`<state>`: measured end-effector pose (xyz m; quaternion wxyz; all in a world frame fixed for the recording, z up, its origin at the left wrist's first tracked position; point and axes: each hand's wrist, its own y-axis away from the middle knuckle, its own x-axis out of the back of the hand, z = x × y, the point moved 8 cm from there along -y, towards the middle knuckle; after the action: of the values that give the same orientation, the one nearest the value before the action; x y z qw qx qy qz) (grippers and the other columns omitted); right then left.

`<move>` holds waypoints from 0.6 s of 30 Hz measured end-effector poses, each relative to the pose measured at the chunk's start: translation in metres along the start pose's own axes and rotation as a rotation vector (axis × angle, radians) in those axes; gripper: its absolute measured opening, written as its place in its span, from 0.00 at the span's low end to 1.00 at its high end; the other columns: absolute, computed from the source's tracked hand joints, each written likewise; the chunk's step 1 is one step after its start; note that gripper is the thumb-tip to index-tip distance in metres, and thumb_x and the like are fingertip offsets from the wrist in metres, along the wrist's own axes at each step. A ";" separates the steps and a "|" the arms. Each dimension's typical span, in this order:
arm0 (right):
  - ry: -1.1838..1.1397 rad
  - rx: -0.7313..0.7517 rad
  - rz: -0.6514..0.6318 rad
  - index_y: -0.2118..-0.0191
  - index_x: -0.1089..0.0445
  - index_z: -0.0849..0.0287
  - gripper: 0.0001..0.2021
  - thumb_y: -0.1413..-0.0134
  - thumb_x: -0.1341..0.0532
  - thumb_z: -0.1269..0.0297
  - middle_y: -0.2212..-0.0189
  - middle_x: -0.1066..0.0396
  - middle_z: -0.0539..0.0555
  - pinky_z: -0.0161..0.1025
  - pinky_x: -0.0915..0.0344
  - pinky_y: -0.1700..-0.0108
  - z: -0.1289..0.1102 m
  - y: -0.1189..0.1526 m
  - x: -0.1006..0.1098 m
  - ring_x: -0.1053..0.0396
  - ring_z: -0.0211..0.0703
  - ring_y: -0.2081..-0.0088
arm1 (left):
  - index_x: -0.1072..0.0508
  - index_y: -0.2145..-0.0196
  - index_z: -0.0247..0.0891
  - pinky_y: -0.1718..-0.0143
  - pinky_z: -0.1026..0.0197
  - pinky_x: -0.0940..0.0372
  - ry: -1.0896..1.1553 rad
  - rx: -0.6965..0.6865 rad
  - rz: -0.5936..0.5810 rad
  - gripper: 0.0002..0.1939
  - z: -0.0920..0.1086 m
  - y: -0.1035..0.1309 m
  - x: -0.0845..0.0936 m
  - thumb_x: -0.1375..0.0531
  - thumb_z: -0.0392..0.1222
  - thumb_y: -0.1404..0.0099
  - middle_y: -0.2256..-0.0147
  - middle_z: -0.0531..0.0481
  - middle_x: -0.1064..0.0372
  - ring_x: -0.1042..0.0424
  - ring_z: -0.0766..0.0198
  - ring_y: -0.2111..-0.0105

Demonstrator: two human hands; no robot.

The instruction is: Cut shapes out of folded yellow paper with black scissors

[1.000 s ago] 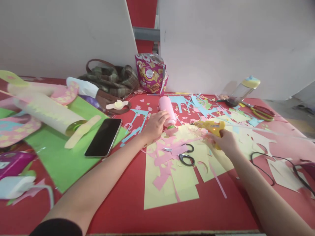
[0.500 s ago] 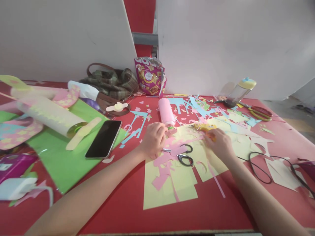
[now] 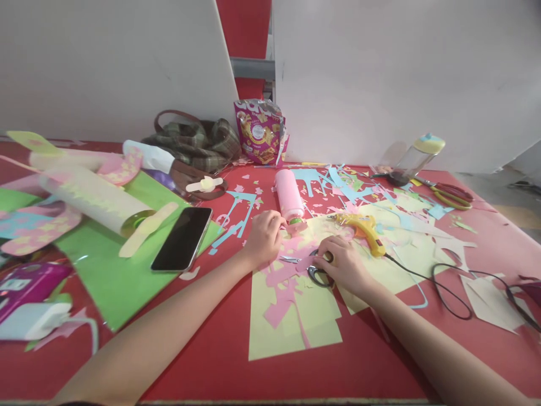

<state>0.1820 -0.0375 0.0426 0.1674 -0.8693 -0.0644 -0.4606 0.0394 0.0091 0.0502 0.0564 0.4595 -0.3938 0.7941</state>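
Note:
My left hand (image 3: 264,237) is closed in a pinch at the near end of a pink paper-wrapped cylinder (image 3: 288,194), beside a pink paper scrap (image 3: 296,229); what its fingers hold is hidden. The cylinder lies on its side, with a bit of green at its near end. Over the handles of the dark-handled scissors (image 3: 316,276), my right hand (image 3: 342,262) has its fingers curled together. Their tips meet a pink paper strip (image 3: 291,272) lying across the scissors; I cannot tell which they grip. To the right, a yellow glue gun (image 3: 366,228) lies on pale yellow paper (image 3: 296,338).
A phone (image 3: 181,239) and a paper tube (image 3: 91,197) rest on green sheets (image 3: 105,276) at the left. Behind stand a snack bag (image 3: 260,132) and a plaid bag (image 3: 194,144). At the right are a bottle (image 3: 416,160), red-handled scissors (image 3: 454,194) and the black cord (image 3: 448,307).
My right hand has let go of the glue gun, which now lies on the paper, and has moved left onto the scissors' handles. My left hand stays at the cylinder's near end.

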 end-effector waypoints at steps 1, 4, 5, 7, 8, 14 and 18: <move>-0.042 -0.001 0.000 0.76 0.38 0.57 0.04 0.53 0.44 0.67 0.73 0.34 0.51 0.39 0.40 0.66 -0.001 -0.001 0.002 0.36 0.42 0.68 | 0.38 0.68 0.36 0.62 0.55 0.47 0.002 -0.004 0.002 0.09 0.003 0.000 0.002 0.53 0.29 0.46 0.66 0.45 0.39 0.40 0.59 0.63; -0.113 0.017 0.024 0.74 0.38 0.57 0.04 0.53 0.46 0.71 0.75 0.33 0.49 0.37 0.40 0.68 -0.007 -0.003 0.011 0.35 0.39 0.72 | 0.36 0.67 0.37 0.61 0.55 0.48 0.033 -0.078 -0.028 0.06 0.024 0.002 0.009 0.50 0.38 0.44 0.66 0.47 0.37 0.39 0.59 0.63; -0.111 0.045 0.038 0.74 0.38 0.57 0.04 0.53 0.46 0.72 0.76 0.32 0.49 0.37 0.40 0.68 -0.012 -0.005 0.015 0.35 0.39 0.72 | 0.35 0.67 0.37 0.62 0.55 0.48 0.064 -0.138 -0.045 0.08 0.035 0.004 0.010 0.48 0.42 0.44 0.67 0.47 0.36 0.39 0.59 0.64; -0.092 0.138 0.061 0.74 0.37 0.57 0.05 0.53 0.46 0.73 0.76 0.32 0.50 0.39 0.40 0.66 -0.026 -0.007 0.022 0.35 0.39 0.73 | 0.35 0.69 0.37 0.63 0.55 0.49 0.115 -0.197 -0.090 0.10 0.052 0.007 0.012 0.48 0.45 0.43 0.70 0.49 0.34 0.38 0.60 0.66; -0.088 0.190 0.073 0.74 0.36 0.58 0.05 0.53 0.46 0.74 0.76 0.32 0.50 0.39 0.41 0.66 -0.034 -0.008 0.025 0.35 0.39 0.72 | 0.35 0.70 0.37 0.65 0.56 0.49 0.138 -0.194 -0.107 0.09 0.057 0.008 0.012 0.49 0.44 0.42 0.72 0.51 0.34 0.38 0.61 0.67; -0.318 0.021 0.172 0.68 0.36 0.58 0.04 0.54 0.43 0.68 0.74 0.31 0.52 0.37 0.37 0.68 -0.034 -0.013 0.022 0.33 0.41 0.70 | 0.36 0.75 0.38 0.67 0.59 0.45 0.389 0.053 -0.024 0.08 0.051 0.009 0.021 0.50 0.39 0.40 0.76 0.53 0.34 0.37 0.66 0.73; -0.567 -0.096 0.102 0.71 0.37 0.59 0.03 0.52 0.46 0.67 0.76 0.32 0.51 0.34 0.36 0.72 -0.021 -0.018 0.002 0.33 0.38 0.73 | 0.37 0.73 0.39 0.66 0.61 0.41 0.464 0.179 0.000 0.07 0.038 0.011 0.019 0.52 0.38 0.39 0.74 0.53 0.34 0.35 0.66 0.71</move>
<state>0.1619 -0.0284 0.0591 0.1243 -0.9724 -0.0430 -0.1927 0.0495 -0.0296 0.0692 0.1044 0.2678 -0.2986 0.9101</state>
